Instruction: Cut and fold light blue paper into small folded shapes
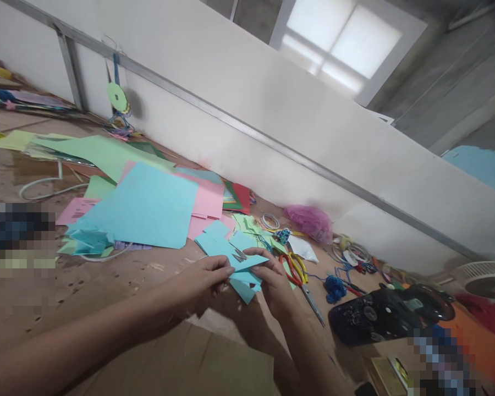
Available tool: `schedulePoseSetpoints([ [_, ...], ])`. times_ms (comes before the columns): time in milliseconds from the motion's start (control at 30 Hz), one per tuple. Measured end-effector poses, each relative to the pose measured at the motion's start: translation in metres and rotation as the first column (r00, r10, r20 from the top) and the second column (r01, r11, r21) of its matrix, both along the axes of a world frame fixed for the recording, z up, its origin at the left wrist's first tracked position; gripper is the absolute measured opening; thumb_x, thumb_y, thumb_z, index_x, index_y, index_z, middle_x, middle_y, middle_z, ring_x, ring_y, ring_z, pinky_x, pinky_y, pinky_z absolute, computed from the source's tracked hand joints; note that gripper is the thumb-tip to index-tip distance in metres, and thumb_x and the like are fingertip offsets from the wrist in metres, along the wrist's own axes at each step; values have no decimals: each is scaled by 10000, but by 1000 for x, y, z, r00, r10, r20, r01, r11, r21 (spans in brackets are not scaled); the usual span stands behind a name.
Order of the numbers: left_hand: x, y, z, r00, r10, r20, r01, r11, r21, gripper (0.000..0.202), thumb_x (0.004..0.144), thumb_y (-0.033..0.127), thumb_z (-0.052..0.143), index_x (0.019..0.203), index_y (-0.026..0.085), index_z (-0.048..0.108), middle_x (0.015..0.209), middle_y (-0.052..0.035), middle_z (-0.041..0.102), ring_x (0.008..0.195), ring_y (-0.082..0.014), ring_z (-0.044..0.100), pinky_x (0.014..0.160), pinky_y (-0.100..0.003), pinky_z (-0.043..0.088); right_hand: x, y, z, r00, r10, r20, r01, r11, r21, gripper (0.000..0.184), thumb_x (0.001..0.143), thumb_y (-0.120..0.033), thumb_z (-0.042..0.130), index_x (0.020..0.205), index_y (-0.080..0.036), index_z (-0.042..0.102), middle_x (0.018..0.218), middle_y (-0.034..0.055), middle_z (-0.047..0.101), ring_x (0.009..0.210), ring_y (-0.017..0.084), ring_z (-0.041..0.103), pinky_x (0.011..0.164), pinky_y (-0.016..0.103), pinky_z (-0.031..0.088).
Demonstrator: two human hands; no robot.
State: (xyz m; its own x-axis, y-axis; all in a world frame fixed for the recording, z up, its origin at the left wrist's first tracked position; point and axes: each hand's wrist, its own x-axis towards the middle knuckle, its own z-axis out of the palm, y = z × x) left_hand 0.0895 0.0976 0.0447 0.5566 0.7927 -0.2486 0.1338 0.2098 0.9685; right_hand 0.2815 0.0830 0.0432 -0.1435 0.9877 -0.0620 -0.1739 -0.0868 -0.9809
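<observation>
Head view: left grip [208,276] and right grip [274,281] together pinch light-blue paper [249,264].

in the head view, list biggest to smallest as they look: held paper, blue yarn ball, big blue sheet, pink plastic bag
1. Big blue sheet
2. Pink plastic bag
3. Held paper and blue yarn ball, unranked: both look smaller, but fingers cover part of the paper.

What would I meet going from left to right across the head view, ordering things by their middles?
Large blue sheet, left hand, folded blue paper, right hand, orange-handled scissors, blue yarn ball, black object, white slatted grille.
</observation>
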Motion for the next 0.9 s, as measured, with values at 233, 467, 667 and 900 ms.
schedulePoseSetpoints([
  [233, -1, 8, -2, 984, 44, -174, 17, 943, 332, 323, 857, 480, 447, 674, 213, 450, 633, 21, 495, 626, -154, 483, 566, -260, 349, -3, 0, -2, 996, -77, 49, 75, 996, 41, 268, 723, -270, 729, 976, -233, 649, 881, 2, 628, 688, 138, 534, 611, 234, 430],
  [467, -3, 5, -7, 999, -20, 25, 19, 999, 35, 402, 838, 588, 454, 730, 203, 495, 647, 33, 472, 503, -121, 457, 445, -241, 358, 2, 3, -4, 989, -116, 92, 107, 989, 101, 259, 702, -242, 757, 938, -225, 653, 873, -5, 631, 722, 143, 544, 658, 247, 434],
  [667, -6, 7, -8, 996, -44, 80, 56, 987, -148, 431, 800, 625, 497, 776, 196, 529, 656, 35, 503, 403, -100, 442, 367, -239, 361, 4, 3, -3, 987, -126, 98, 113, 985, 133, 263, 722, -249, 745, 959, -212, 637, 874, 3, 615, 739, 149, 541, 662, 251, 435],
  [900, -7, 10, -6, 996, -76, -47, 79, 994, 74, 405, 832, 589, 446, 735, 205, 531, 665, 17, 516, 511, -130, 487, 455, -249, 373, 4, 2, -1, 980, -135, 147, 108, 978, 181, 256, 730, -237, 732, 968, -223, 641, 888, -1, 626, 760, 149, 543, 669, 245, 430],
])
